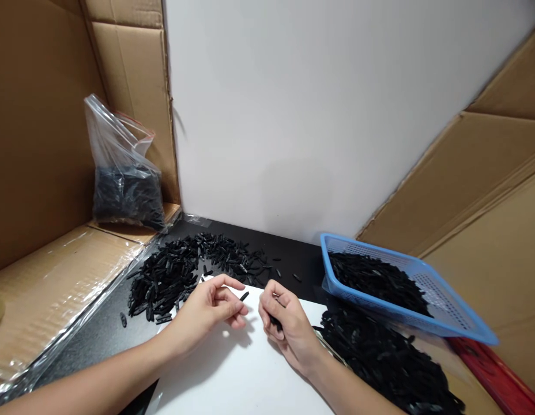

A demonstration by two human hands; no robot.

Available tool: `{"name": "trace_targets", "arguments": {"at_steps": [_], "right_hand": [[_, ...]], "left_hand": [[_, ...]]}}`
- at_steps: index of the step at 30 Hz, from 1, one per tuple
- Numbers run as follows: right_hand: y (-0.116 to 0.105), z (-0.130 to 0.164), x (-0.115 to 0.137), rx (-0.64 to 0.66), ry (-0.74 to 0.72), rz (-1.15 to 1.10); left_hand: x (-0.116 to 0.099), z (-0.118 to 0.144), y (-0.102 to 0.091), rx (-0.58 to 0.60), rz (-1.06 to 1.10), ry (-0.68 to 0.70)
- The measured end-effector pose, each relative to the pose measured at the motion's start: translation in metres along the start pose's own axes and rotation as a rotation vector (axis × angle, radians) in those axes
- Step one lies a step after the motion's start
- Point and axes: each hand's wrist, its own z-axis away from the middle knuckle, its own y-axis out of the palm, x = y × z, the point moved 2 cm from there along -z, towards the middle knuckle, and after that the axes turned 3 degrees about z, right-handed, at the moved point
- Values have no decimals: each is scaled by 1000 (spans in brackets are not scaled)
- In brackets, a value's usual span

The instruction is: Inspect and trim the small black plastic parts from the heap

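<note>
The near white sheet (241, 374) offers passage; a black heap (384, 357) and blue basket (449, 301) block rightward.

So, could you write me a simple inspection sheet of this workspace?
Surface: black tabletop with a flat white sheet on it.
Work items: small, slender black pieces, heaped left and right of the sheet, and in a blue perforated plastic basket.
Clutter: clear plastic bag with dark contents, far left; red object, lower right.
Hands: left hand holds one piece; right hand curls around dark material.
Cables: nothing seen.
Surroundings: white wall ahead, brown cardboard panels at both sides.
</note>
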Motion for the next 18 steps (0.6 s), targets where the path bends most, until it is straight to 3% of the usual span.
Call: {"name": "trace_targets", "arguments": {"at_steps": [5,7,12,15,18], "right_hand": [[1,1,-6,-58,-103,277],[0,1,-6,-93,-119,337],[0,0,-7,-146,-85,284],[0,-1,-7,-155,-80,246],[0,-2,-7,-153,-85,226]], "left_hand": [[1,2,5,36,-110,9],[-4,1,2,51,-266,54],[-38,3,-25,-9,-1182,373],[-45,9,-41,-135,-1661,223],[-34,15,-41,-164,-1911,71]]}}
